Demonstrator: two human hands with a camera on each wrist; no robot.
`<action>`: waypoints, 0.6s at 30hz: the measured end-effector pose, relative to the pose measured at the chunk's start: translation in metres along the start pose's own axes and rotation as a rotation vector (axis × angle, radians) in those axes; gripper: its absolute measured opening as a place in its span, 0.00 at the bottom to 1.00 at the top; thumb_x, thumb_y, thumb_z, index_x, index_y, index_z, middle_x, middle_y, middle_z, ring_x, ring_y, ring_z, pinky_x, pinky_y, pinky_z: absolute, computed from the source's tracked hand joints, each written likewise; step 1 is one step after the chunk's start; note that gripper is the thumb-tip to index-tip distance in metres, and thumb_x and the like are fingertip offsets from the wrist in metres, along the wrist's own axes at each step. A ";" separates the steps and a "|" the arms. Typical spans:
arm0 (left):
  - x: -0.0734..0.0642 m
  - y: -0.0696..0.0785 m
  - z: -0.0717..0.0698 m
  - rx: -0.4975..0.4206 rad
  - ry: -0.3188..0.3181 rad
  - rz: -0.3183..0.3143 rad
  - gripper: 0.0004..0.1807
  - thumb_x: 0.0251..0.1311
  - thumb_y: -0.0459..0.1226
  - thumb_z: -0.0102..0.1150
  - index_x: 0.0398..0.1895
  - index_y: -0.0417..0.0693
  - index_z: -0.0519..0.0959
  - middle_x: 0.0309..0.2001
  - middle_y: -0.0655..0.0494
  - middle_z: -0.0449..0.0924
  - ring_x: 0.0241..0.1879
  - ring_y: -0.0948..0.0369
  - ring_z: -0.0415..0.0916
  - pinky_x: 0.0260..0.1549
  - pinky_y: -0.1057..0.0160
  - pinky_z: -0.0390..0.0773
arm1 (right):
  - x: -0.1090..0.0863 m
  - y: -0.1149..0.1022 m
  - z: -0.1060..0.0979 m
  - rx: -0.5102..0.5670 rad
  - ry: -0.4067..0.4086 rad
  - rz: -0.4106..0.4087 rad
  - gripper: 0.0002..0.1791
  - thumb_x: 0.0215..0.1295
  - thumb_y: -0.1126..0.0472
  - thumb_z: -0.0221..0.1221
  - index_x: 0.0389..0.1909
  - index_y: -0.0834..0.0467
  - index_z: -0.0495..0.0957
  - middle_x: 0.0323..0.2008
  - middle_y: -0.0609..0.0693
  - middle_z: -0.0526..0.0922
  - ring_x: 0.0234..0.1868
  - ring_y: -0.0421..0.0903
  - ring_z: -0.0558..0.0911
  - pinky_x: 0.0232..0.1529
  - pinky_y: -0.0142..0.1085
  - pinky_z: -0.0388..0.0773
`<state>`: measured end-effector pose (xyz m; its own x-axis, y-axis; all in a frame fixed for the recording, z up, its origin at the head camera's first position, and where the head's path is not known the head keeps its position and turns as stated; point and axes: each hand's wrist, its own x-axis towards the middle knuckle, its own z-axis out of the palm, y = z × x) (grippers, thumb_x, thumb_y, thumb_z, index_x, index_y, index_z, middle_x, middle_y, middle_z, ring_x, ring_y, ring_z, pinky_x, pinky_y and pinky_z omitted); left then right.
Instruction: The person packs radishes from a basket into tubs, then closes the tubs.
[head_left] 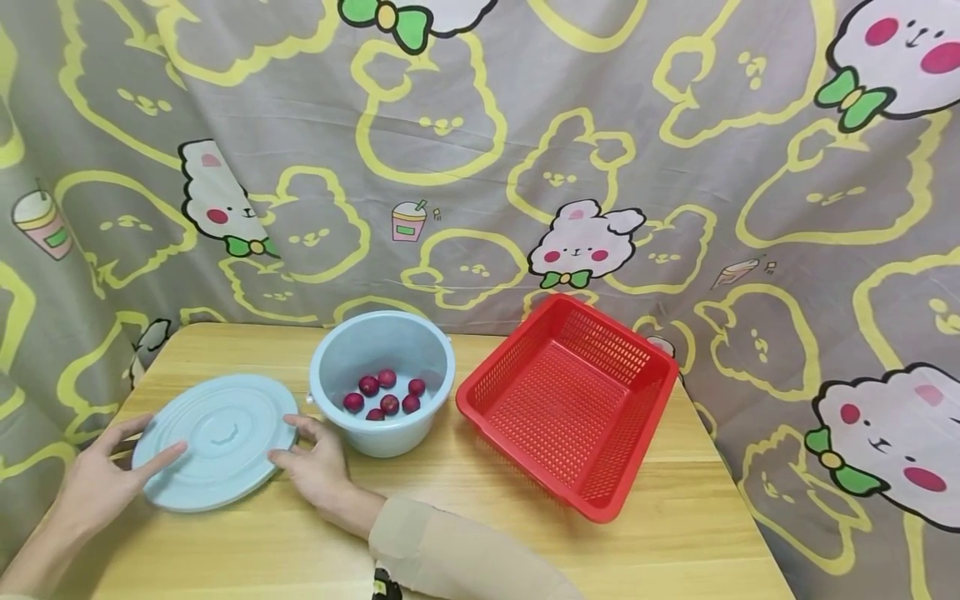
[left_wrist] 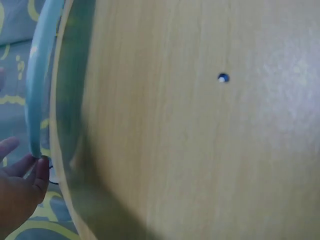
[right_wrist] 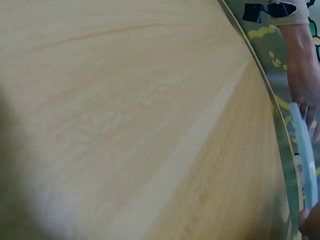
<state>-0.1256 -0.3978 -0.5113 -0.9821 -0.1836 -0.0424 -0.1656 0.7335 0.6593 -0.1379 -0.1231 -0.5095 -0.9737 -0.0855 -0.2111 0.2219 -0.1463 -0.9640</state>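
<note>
A round light-blue plastic lid [head_left: 221, 450] is held between both hands at the left of the table. My left hand [head_left: 101, 479] grips its left rim, thumb on top; in the left wrist view the fingers [left_wrist: 41, 175] reach the lower edge. At the opposite rim, my right hand [head_left: 321, 471] pinches the lid between thumb and fingers. The lid's edge [left_wrist: 36, 90] stands apart from the tabletop, with a shadow beneath it. Just beyond the right hand stands a light-blue bucket [head_left: 384, 437], uncovered, with several small dark-red round fruits [head_left: 389, 404] on its bottom.
A red perforated plastic basket [head_left: 555, 408] sits on the right half of the wooden table [head_left: 420, 508], angled to the table's edge. Behind the table hangs a grey patterned curtain [head_left: 465, 108]. A small dark round spot [left_wrist: 223, 78] marks the tabletop.
</note>
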 end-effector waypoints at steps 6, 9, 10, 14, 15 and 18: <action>-0.002 0.002 -0.005 0.069 0.060 -0.017 0.54 0.61 0.58 0.73 0.80 0.35 0.61 0.73 0.25 0.65 0.37 0.91 0.62 0.25 0.80 0.64 | 0.000 -0.001 0.000 0.061 0.009 -0.015 0.27 0.55 0.78 0.68 0.54 0.54 0.87 0.52 0.43 0.83 0.52 0.44 0.88 0.53 0.26 0.86; -0.004 -0.001 -0.009 0.065 0.107 -0.027 0.54 0.59 0.58 0.75 0.80 0.38 0.63 0.67 0.41 0.73 0.34 0.93 0.60 0.25 0.79 0.65 | -0.004 -0.003 0.001 0.098 -0.028 -0.050 0.27 0.54 0.80 0.66 0.54 0.55 0.87 0.53 0.42 0.82 0.52 0.43 0.88 0.52 0.25 0.86; -0.005 -0.003 -0.011 0.058 0.127 -0.026 0.54 0.58 0.58 0.75 0.80 0.40 0.64 0.62 0.53 0.77 0.34 0.92 0.61 0.25 0.79 0.65 | -0.006 -0.003 0.002 0.110 -0.046 -0.069 0.27 0.54 0.81 0.66 0.54 0.56 0.87 0.55 0.43 0.82 0.52 0.42 0.88 0.53 0.25 0.86; -0.009 -0.007 -0.018 -0.004 0.201 -0.013 0.53 0.56 0.54 0.79 0.81 0.46 0.65 0.46 0.93 0.60 0.34 0.93 0.55 0.27 0.82 0.65 | -0.017 -0.007 0.004 0.113 -0.126 -0.170 0.27 0.56 0.81 0.65 0.57 0.61 0.86 0.65 0.49 0.79 0.61 0.37 0.83 0.60 0.25 0.82; -0.010 -0.007 -0.020 -0.022 0.223 -0.009 0.52 0.56 0.52 0.79 0.81 0.47 0.65 0.44 0.98 0.55 0.35 0.94 0.55 0.27 0.83 0.65 | -0.020 -0.009 0.005 0.103 -0.144 -0.199 0.26 0.57 0.80 0.65 0.57 0.61 0.85 0.67 0.50 0.77 0.63 0.37 0.81 0.63 0.25 0.80; -0.014 -0.005 -0.025 -0.077 0.274 -0.007 0.50 0.56 0.48 0.80 0.82 0.54 0.65 0.44 0.99 0.55 0.35 0.94 0.57 0.27 0.86 0.66 | -0.030 -0.017 0.007 0.049 -0.191 -0.262 0.25 0.60 0.77 0.65 0.59 0.60 0.85 0.73 0.53 0.73 0.70 0.36 0.76 0.68 0.24 0.76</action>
<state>-0.1089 -0.4151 -0.4953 -0.9183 -0.3663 0.1499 -0.1552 0.6818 0.7149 -0.1125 -0.1250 -0.4858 -0.9718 -0.2213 0.0816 -0.0282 -0.2342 -0.9718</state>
